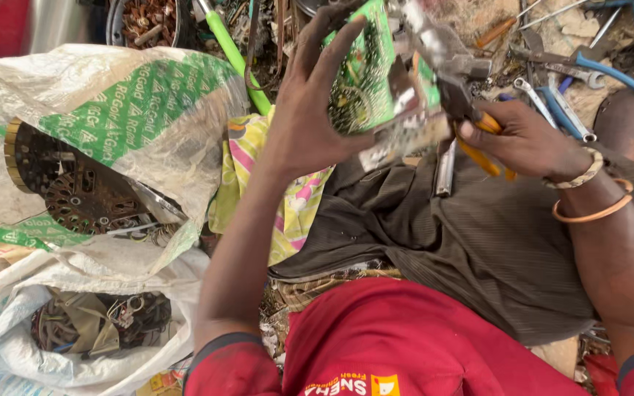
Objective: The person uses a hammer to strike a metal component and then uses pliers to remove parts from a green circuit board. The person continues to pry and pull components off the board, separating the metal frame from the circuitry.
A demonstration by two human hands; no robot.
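Green circuit board (365, 81) is gripped upright in the left hand (310, 110), fingers wrapped around its left edge. Right hand (526, 139) is closed on orange-handled pliers (467, 110); their jaws meet the board's right edge. 2 hands close together.

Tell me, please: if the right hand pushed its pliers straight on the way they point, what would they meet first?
The right hand aims the orange-handled pliers up-left; their jaws are already at the green circuit board that the left hand holds. Contact looks likely, though depth is unclear.
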